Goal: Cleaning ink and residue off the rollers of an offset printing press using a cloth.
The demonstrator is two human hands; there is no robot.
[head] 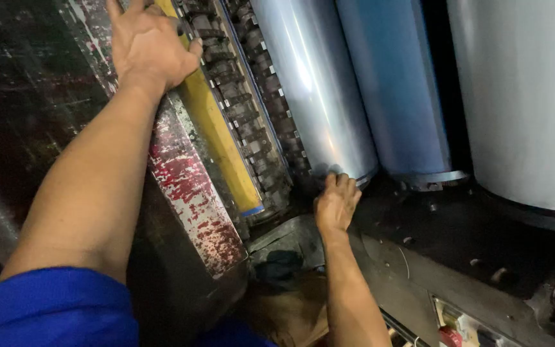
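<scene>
Silver roller (316, 96): upper centre; right hand (335, 204) at its lower end, fingers curled, grip unclear.
Left hand (149, 45): upper left, fingers spread flat on yellow bar (220, 135).

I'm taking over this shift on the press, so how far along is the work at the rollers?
Done: nothing finished shows, and no tool or loose part is in view. In hand: the left hand rests on the yellow bar beside the toothed row, while the right hand reaches to the lower end of the shiny cylinder. Its fingertips are in shadow, so what they touch is unclear. Left: cannot be judged.
</scene>
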